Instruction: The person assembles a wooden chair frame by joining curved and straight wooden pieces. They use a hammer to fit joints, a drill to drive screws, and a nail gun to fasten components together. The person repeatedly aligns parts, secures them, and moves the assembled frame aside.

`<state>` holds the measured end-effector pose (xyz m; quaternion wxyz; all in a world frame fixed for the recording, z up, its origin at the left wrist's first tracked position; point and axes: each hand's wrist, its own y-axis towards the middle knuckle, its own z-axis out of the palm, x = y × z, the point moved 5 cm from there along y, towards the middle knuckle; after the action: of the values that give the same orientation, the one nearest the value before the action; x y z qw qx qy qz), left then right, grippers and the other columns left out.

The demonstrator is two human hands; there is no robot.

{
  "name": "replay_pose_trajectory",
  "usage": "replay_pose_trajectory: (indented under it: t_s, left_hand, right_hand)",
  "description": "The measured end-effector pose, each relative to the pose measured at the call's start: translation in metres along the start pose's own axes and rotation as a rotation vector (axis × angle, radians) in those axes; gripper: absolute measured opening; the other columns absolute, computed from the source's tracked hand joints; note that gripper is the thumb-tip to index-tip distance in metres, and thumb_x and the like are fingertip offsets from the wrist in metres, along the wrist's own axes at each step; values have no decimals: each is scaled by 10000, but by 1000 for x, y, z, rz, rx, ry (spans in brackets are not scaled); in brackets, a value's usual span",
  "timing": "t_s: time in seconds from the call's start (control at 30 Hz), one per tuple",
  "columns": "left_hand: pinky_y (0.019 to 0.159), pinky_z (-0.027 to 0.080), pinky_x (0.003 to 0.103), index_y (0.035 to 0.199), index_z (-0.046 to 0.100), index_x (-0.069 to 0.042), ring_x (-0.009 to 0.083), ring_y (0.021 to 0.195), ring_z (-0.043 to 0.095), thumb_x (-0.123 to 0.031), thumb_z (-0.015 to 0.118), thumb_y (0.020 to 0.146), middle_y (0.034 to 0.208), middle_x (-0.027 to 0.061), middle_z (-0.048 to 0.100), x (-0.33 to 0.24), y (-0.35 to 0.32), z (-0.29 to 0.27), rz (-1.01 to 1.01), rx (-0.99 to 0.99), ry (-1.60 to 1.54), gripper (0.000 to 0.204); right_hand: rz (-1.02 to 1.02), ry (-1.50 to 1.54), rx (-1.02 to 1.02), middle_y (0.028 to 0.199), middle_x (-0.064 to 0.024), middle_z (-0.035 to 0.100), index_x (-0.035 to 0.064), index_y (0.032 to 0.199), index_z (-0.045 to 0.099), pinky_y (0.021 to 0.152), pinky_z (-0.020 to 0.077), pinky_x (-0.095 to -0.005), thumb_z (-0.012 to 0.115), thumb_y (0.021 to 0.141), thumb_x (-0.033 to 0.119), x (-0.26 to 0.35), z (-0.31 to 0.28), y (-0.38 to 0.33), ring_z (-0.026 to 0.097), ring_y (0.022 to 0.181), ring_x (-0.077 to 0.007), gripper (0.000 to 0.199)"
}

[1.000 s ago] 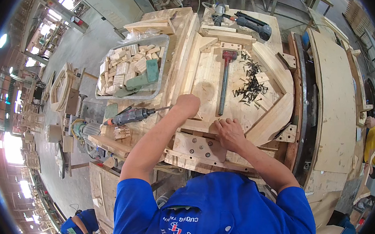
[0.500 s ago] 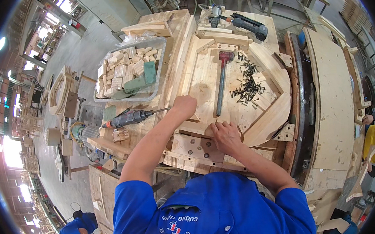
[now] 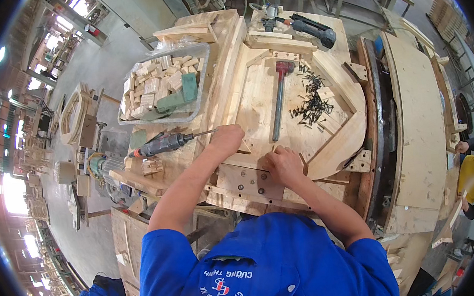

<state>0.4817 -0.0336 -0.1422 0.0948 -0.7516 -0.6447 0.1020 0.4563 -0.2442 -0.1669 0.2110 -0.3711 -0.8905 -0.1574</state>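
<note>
Head view, A: State of each grip?

B: Left hand point(image 3: 226, 140): fingers closed; contents hidden. Right hand point(image 3: 283, 164): fingers curled; cannot tell whether anything is held.

A: Location of the wooden frame point(image 3: 339, 80)?

B: Beyond both hands, extending right.

A: Progress?

B: Judged partway. Frame pieces are laid out; screws point(image 3: 315, 107) beyond the right hand lie loose. Hammer point(image 3: 279, 104), directly beyond that hand, is unheld. Joint fastening cannot be confirmed.

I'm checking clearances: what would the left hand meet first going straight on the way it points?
The left hand would likely meet the red-headed hammer first, though depth is unclear.
</note>
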Motion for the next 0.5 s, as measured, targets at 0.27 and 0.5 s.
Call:
replay_pose_trajectory:
  t_s: [0.27, 0.5]
  left_hand:
    - [852, 566, 491, 941, 772, -56, 378, 1025, 712, -60, 630, 868, 1016, 165, 729, -6, 0, -5, 19, 40, 33, 159]
    - [834, 550, 497, 916, 765, -66, 363, 957, 681, -219, 714, 920, 925, 145, 721, -97, -12, 1, 229, -87, -184, 161]
  right_hand:
    - [-8, 205, 190, 1084, -141, 697, 100, 1180, 724, 902, 532, -464, 786, 838, 205, -23, -38, -18, 672, 1049, -360, 363]
    - [-139, -362, 330, 1396, -119, 582, 112, 1426, 573, 1164, 347, -565, 824, 801, 271, -65, -124, -72, 487, 1389, -358, 692]
